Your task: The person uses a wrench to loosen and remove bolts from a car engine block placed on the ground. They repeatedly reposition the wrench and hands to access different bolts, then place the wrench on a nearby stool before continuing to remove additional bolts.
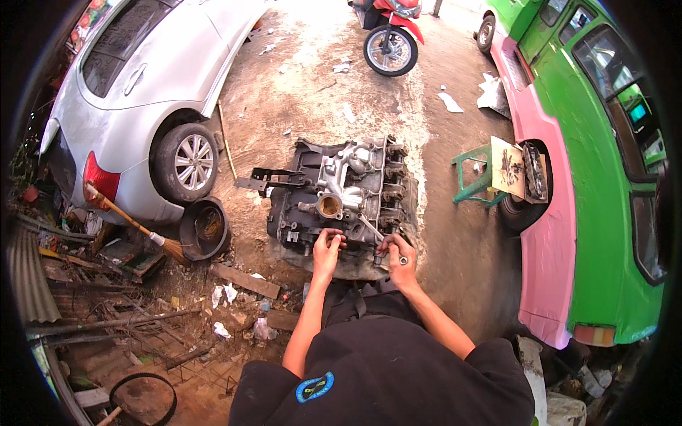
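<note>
In front of me on the ground stands a partly dismantled engine (348, 192), with a silver manifold (344, 170) and a round brownish opening on top. My right hand (399, 257) is at the engine's near right corner, closed around a silver wrench (371, 228). The wrench's shaft reaches forward-left over the engine, and a round end shows below my fingers. At the near edge, left of the wrench, my left hand (327, 252) has its fingers bent and slightly apart. Nothing shows clearly in it, though the fingertips are dark against the engine.
A silver car (149, 92) stands at left, with a broom (135, 224) and black basin (204, 228) beside it. Scrap lies at lower left. At right, a green stool (472, 174) bears cardboard and parts beside a green-and-pink van (547, 234). A red motorcycle (391, 42) stands ahead.
</note>
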A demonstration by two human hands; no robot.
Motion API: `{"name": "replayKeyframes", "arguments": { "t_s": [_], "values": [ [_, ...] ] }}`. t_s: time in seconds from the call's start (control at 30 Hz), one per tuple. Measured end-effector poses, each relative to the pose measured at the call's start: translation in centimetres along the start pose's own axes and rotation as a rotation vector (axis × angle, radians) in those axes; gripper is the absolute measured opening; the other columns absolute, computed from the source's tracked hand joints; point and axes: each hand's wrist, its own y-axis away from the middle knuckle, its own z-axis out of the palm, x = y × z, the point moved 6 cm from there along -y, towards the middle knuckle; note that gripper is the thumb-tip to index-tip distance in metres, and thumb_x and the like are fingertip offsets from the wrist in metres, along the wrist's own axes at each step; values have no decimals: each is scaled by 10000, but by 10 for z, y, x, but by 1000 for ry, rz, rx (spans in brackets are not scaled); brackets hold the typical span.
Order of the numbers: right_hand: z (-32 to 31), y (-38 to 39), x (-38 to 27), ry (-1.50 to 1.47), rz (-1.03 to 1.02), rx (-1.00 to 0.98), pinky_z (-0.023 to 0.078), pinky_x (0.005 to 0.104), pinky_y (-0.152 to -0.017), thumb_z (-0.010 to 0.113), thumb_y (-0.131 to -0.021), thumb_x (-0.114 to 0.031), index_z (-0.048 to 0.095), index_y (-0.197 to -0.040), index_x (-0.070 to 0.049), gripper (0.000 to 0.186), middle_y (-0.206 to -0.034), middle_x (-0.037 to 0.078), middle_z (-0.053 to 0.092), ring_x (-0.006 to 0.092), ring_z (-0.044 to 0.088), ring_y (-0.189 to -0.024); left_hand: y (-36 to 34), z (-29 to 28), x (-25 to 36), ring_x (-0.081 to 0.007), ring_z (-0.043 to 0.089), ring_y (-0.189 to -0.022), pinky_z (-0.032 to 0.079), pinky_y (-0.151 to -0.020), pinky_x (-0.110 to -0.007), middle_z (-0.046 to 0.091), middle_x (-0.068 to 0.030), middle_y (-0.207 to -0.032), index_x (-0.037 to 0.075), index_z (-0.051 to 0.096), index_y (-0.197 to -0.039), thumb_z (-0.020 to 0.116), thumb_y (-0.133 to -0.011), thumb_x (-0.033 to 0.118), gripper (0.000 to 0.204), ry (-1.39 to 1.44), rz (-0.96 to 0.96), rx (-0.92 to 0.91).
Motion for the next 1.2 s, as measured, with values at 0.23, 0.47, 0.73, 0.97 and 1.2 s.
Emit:
{"name": "replayKeyframes", "arguments": {
  "t_s": [0.23, 0.47, 0.73, 0.97, 1.2],
  "values": [
    [25, 15, -19, 90, -19, 92, 478, 290, -638, 391, -944, -69, 547, -843, 16, 204, -792, 91, 655, 151, 615, -708, -1, -2, 1, -118, 649, -827, 489, -728, -287, 680, -44, -950, 25, 605, -1067, 548, -993, 124, 136, -58, 6, -52],
    [-18, -36, -7, 1, 90, 98, 462, 272, -493, 403, -955, -115, 560, -735, 7, 297, -652, 101, 642, 131, 599, -546, -1, -16, 2, -147, 650, -854, 493, -747, -299, 671, -71, -975, 27, 599, -1095, 517, -1008, 121, 152, -56, -12, -39],
    [-18, -198, 26, 177, 313, -209, 364, 270, -391, 502, -931, -208, 601, -727, -43, 280, -532, 61, 578, 118, 487, -396, -1, -18, 7, -147, 657, -849, 495, -748, -296, 679, -65, -966, 42, 599, -1091, 510, -1011, 127, 147, -7, 14, 35],
    [-10, -217, 38, -312, 317, -105, 342, 235, -392, 506, -952, -229, 578, -735, -90, 268, -559, 8, 538, 90, 490, -430, 3, -9, 14, -126, 651, -846, 503, -751, -284, 682, -61, -945, 34, 618, -1098, 543, -999, 119, 150, -21, 51, 60],
    [-72, -178, 43, -455, 256, 152, 288, 249, -387, 477, -992, -252, 502, -723, -99, 310, -528, 22, 478, 98, 401, -395, -4, 31, 54, -185, 649, -689, 495, -633, -318, 704, -119, -909, 102, 685, -1219, 652, -930, 123, 292, -576, 418, -7]
  ]
}}
